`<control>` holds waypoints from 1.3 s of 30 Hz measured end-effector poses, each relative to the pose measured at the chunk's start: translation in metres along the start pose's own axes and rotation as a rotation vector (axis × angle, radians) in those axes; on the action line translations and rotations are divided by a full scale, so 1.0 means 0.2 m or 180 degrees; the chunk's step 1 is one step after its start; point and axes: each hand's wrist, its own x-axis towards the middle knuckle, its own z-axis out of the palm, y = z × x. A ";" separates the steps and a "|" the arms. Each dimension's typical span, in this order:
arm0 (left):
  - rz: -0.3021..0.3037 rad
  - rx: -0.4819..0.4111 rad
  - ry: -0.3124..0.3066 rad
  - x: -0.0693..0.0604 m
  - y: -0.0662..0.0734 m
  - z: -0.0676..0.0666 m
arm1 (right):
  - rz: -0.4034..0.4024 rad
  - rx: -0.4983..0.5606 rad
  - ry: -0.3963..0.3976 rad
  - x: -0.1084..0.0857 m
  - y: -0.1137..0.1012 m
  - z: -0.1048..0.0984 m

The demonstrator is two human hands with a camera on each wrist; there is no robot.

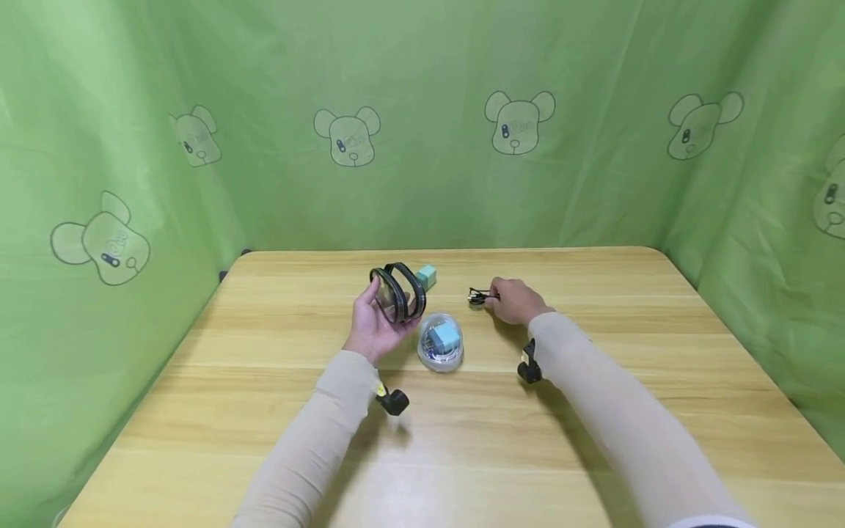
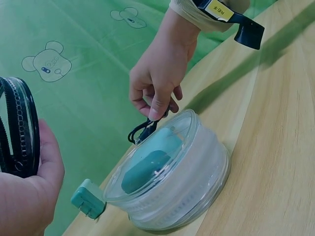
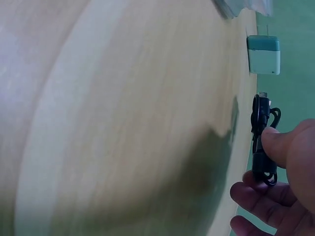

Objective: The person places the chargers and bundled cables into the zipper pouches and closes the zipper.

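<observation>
My left hand holds a round clear case with black zip rims, its two halves spread apart. The thumb lies at the near rim. Between thumb and fingers, my right hand pinches a bundled black cable just above the table. Its metal plug end sticks out past the fingers. A clear round container stands on the table between the hands, with a blue-green block showing in it. Behind it, near the left fingertips, lies a two-tone green plug charger, its prongs visible in the left wrist view.
The wooden table has rounded far corners. Green curtains printed with bear heads surround its back and sides. Each sleeved wrist carries a small black camera, such as the left one.
</observation>
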 end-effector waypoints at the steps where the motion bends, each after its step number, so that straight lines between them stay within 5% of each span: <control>1: -0.0005 0.0004 -0.0003 0.00 0.00 0.00 | -0.0010 0.0014 0.0016 0.00 0.00 0.00; 39: -0.0037 0.0116 -0.0074 0.01 -0.04 0.06 | -0.0074 0.0239 0.0380 -0.13 -0.04 -0.11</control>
